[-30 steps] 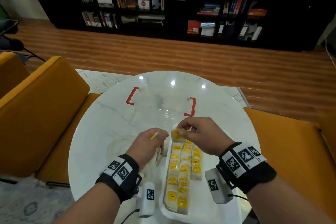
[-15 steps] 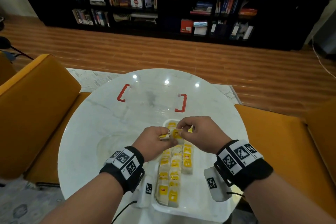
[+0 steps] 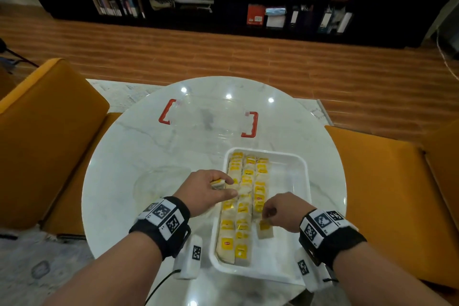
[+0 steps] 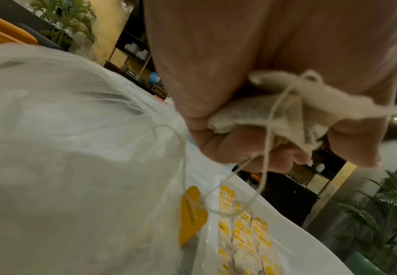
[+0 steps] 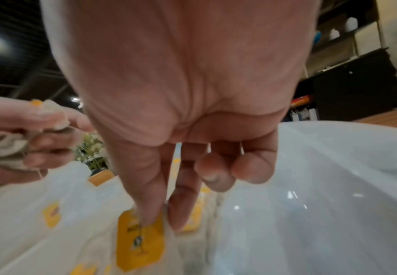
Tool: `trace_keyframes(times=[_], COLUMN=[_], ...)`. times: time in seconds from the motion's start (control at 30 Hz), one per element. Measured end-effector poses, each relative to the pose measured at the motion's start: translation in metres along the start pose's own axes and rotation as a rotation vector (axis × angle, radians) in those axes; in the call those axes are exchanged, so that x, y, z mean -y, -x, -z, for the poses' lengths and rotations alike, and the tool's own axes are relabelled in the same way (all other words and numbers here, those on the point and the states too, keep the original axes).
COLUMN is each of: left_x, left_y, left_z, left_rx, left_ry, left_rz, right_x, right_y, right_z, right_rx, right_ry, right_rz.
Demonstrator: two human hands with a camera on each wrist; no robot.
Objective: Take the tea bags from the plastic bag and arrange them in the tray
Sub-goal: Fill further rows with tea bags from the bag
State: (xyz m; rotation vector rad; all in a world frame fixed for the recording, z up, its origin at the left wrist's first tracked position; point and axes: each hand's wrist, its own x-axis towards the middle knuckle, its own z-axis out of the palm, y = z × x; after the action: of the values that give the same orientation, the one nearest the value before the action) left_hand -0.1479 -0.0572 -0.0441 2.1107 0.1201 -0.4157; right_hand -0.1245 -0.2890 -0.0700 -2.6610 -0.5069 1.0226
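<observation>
Head view: white tray on round table, tea bags in three rows along its left side. Right hand pinches tea bag at near end of third row. Left hand clutches bunch above tray's left rim. Plastic bag left of tray.

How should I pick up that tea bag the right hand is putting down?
Pinch the tea bag at its far end, by the yellow tag, coming from above as the right hand does. It lies flat in the tray, its right side free.
</observation>
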Motion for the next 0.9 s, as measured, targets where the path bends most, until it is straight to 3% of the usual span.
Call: trace_keyframes(times=[0.2,0.43,0.57,0.7,0.9], left_x=[0.006,0.012,0.020,0.025,0.029], left_y=[0.004,0.001,-0.008,-0.013,-0.014], left_z=[0.002,-0.006,-0.021,-0.028,-0.032], left_rx=[0.000,-0.001,-0.058,-0.055,-0.019], left_ry=[-0.005,-0.113,-0.324,-0.394,-0.348], left_rz=[0.009,0.022,0.117,0.165,0.171], right_x=[-0.008,-0.005,-0.007,-0.006,0.001], right_y=[-0.026,-0.032,-0.027,-0.031,-0.036], right_z=[-0.021,-0.025,-0.020,-0.025,-0.031], right_rx=[-0.165,-0.202,-0.080,0.056,0.059], right_ry=[-0.099,-0.109,-0.036,-0.063,-0.147], right_rz=[-0.134,-0.236,-0.323,-0.326,-0.334])
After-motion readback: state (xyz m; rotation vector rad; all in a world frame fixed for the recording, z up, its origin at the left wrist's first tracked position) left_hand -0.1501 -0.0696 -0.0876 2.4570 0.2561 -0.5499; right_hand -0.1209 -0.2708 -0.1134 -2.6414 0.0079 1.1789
